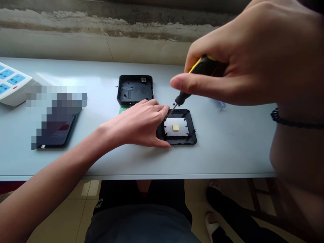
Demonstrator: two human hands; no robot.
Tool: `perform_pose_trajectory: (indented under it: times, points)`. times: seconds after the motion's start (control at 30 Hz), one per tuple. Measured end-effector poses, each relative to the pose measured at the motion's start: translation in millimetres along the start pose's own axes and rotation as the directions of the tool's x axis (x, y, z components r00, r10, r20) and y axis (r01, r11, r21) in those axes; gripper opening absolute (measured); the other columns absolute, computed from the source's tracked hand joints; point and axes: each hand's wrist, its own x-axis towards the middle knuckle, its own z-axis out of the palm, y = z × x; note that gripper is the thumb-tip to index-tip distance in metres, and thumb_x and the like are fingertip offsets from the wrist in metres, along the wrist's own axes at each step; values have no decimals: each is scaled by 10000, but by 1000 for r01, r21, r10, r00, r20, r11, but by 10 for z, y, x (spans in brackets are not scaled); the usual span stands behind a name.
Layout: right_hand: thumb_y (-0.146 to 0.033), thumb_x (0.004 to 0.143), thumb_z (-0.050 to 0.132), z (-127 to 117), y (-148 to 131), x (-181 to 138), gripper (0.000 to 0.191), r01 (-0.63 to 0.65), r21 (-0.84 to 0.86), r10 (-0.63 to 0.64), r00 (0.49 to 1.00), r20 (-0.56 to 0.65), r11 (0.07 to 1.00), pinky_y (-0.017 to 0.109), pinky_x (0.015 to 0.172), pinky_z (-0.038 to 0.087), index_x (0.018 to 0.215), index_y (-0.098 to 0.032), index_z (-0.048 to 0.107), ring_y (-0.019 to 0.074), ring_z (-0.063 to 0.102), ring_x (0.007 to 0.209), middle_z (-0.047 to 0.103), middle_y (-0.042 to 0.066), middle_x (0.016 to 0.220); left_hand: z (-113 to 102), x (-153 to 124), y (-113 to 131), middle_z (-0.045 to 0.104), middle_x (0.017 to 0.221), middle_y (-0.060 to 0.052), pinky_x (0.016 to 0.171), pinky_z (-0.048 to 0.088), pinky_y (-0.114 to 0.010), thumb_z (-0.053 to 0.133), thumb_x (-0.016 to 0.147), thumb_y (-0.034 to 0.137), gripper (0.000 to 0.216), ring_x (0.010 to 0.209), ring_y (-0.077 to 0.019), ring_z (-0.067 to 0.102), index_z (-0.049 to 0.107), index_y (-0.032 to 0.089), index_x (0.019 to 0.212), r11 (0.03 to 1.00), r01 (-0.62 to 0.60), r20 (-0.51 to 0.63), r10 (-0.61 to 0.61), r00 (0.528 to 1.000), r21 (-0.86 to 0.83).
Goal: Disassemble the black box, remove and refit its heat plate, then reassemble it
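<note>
My right hand (235, 64) is closed around the black and yellow handle of a screwdriver (183, 96). The thin shaft slants down to the upper left corner of a metal plate (182, 132) fixed inside a black plastic cover (192, 135). A small yellow pad (175, 128) sits in the plate's middle. My left hand (141, 123) grips the cover's left side, thumb at the near edge and fingers at the far edge. Behind it lies the other black casing half (135, 89), its hollow side up. A green circuit board (123, 109) peeks out between that casing and my left hand.
A phone (59, 126), partly blurred out, lies on the white table (235, 145) at left. Beyond it is a white power strip (15, 84) with blue sockets. A clear bluish item (219, 104) rests under my right hand. Another person's legs (235, 206) show below right.
</note>
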Motion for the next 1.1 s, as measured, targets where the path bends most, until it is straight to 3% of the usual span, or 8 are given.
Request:
perform_pose_trajectory:
  times: [0.17, 0.27, 0.43, 0.53, 0.67, 0.77, 0.9, 1.1]
  points:
    - [-585, 988, 306, -63, -83, 1, 547, -58, 128, 47, 995, 92, 990, 315, 903, 471, 846, -198, 665, 150, 680, 967, 667, -35, 740, -16, 5, 7, 676, 957, -113, 841, 500, -427, 774, 812, 661, 592, 970, -334, 641, 585, 135, 1009, 1000, 4, 18, -4, 1000, 1]
    - [-589, 968, 359, -103, -147, 21, 490, -61, 208, 42, 995, 94, 976, 322, 875, 457, 892, -207, 656, 144, 679, 952, 662, -53, 740, -20, 3, 5, 677, 937, -112, 832, 500, -426, 776, 806, 668, 594, 944, -331, 644, 590, 136, 991, 1000, 3, 16, -3, 1000, 3]
    - [-662, 959, 266, -70, -121, 12, 604, -56, -10, 57, 996, 73, 998, 372, 941, 424, 720, -220, 602, 163, 650, 872, 502, -31, 565, -18, -2, 1, 684, 937, -109, 831, 503, -427, 775, 808, 662, 579, 951, -331, 645, 594, 140, 979, 1000, 2, 17, -2, 1000, -4]
    - [-575, 980, 307, -42, -105, -19, 531, -113, 24, 111, 991, 73, 993, 364, 884, 440, 767, -208, 627, 157, 623, 804, 458, -21, 566, -8, 0, -1, 696, 983, -126, 844, 508, -431, 769, 813, 667, 598, 992, -340, 646, 600, 130, 1014, 1000, 0, 9, 0, 1000, 1]
    - [-473, 1004, 333, -66, -148, -33, 374, 17, 189, -31, 997, 73, 982, 334, 811, 447, 982, -224, 610, 127, 578, 754, 491, -38, 641, 4, 0, -8, 700, 974, -124, 835, 509, -427, 770, 813, 668, 580, 977, -338, 653, 599, 140, 983, 1000, -6, 3, 6, 1000, -5]
    - [-476, 992, 389, -87, -170, -13, 359, 58, 118, -65, 997, 52, 991, 372, 946, 443, 811, -220, 564, 130, 579, 765, 444, -39, 595, -4, 0, -7, 697, 969, -122, 835, 507, -427, 774, 805, 671, 574, 963, -337, 655, 589, 150, 956, 1000, -3, 7, 3, 1000, 1]
    - [-442, 966, 391, -66, -138, -3, 390, -60, 9, 59, 996, 59, 998, 400, 1021, 427, 673, -227, 531, 148, 547, 682, 260, -23, 502, -24, 3, 5, 682, 941, -110, 819, 498, -415, 775, 808, 669, 581, 950, -327, 647, 585, 144, 969, 1000, 13, 30, -13, 999, 6]
    - [-587, 916, 388, -57, -69, -48, 437, -126, 46, 118, 983, 139, 991, 393, 781, 427, 1056, -252, 631, 178, 605, 734, 491, -38, 564, -14, 5, 3, 682, 949, -110, 845, 494, -421, 766, 821, 668, 574, 986, -337, 641, 583, 148, 981, 1000, 8, 34, -8, 999, -1]
